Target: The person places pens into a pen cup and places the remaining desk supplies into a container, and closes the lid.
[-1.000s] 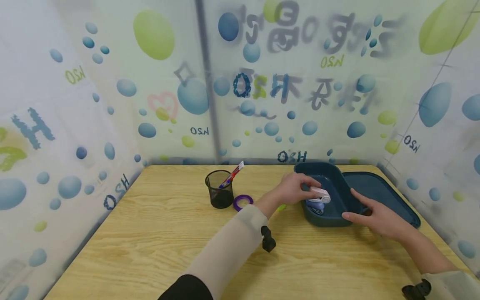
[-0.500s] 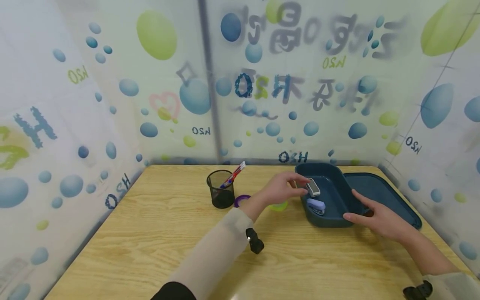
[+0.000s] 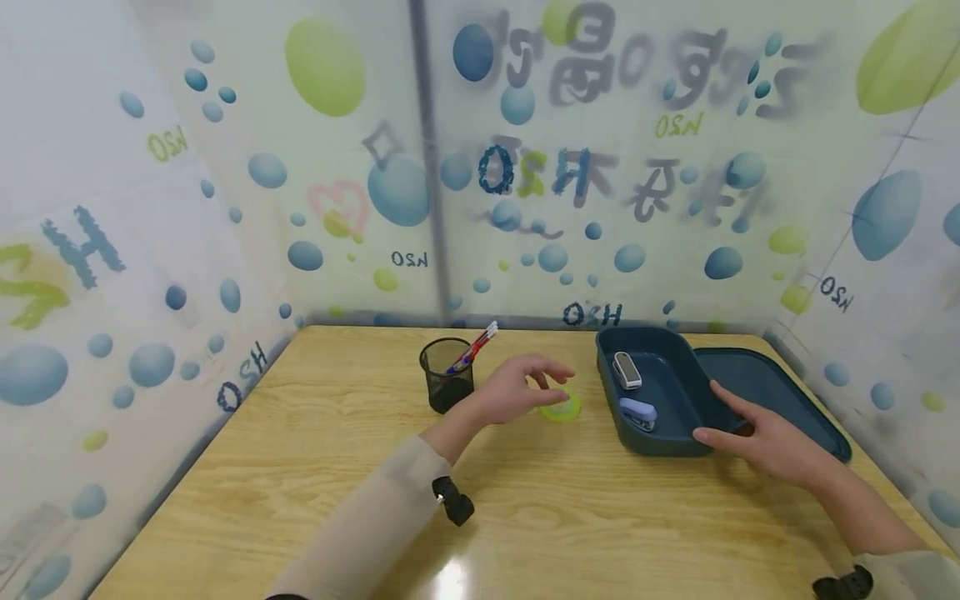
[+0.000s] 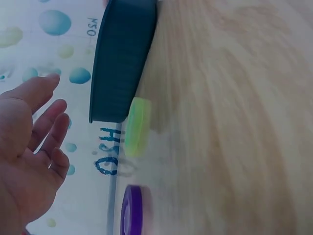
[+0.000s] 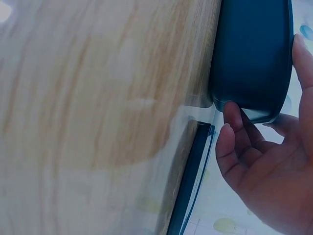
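A white-and-grey item has been released inside the smooth, dark teal bin at the frame's right, just above a rounded lilac stapler; that placement is judged complete. The left hand, emptied and loosely spread, has been drawn back to frame centre over a translucent lime ring. The bin's lower right corner is touched by the right hand, its thumb and forefinger extended rather than curled.

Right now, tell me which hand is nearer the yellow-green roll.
Left. The left hand hovers close by the yellow-green roll; the right hand is farther off, at the opposite side of the dark bin.
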Motion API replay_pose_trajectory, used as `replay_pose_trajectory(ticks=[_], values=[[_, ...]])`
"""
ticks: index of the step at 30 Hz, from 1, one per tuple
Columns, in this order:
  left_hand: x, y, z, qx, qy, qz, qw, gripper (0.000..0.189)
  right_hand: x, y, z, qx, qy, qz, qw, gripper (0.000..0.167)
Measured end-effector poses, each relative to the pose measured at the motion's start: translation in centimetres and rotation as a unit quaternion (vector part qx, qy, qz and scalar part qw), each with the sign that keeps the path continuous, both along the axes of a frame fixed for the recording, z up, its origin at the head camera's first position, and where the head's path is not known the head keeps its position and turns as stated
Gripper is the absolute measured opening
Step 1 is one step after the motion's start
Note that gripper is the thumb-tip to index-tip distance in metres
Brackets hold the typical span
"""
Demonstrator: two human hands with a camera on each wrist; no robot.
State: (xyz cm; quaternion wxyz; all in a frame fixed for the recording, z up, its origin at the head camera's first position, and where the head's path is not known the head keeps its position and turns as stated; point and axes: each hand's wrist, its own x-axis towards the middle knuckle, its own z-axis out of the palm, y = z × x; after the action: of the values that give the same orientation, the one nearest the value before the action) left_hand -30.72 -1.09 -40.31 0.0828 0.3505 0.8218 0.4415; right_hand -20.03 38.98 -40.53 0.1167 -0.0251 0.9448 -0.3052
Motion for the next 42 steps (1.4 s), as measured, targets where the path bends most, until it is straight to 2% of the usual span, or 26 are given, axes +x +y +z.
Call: replay_pose_trajectory(ticks=[6,10,14,19,30,36,42], values=[[1.1,-2.8,-0.8,-0.003,-0.024,-0.012,0.9996,0.041,0.0,-0.1,0.0,-0.002,-0.003,-0.003,1.0,0.106],[1.9,-5.0,-1.5,-0.022,-0.019,-0.016,0.9995,0.042,0.0,-0.1,0.1,0.003,-0.003,-0.001,1.0,0.106],[2.4,-7.1,-2.0,-0.043,-0.012,0.001,0.999,0.041,-0.1,-0.2,0.4,0.003,-0.002,0.001,1.0,0.106],[2.4,-9.1,-2.6,-0.064,-0.028,0.027,0.9972,0.043,-0.1,-0.1,0.3,-0.004,-0.012,-0.003,0.9999,0.106],[2.3,-10.0,-3.1,-0.065,-0.064,0.003,0.9959,0.051,0.0,0.3,0.0,0.002,-0.014,-0.002,0.9999,0.104],[2.2,-10.0,-3.3,-0.065,-0.067,0.003,0.9956,0.053,0.1,0.1,0.1,0.001,-0.01,-0.001,0.9999,0.104],[2.1,-9.7,-3.4,-0.075,-0.065,0.003,0.9951,0.048,0.0,0.0,0.1,0.004,-0.007,0.001,1.0,0.105]])
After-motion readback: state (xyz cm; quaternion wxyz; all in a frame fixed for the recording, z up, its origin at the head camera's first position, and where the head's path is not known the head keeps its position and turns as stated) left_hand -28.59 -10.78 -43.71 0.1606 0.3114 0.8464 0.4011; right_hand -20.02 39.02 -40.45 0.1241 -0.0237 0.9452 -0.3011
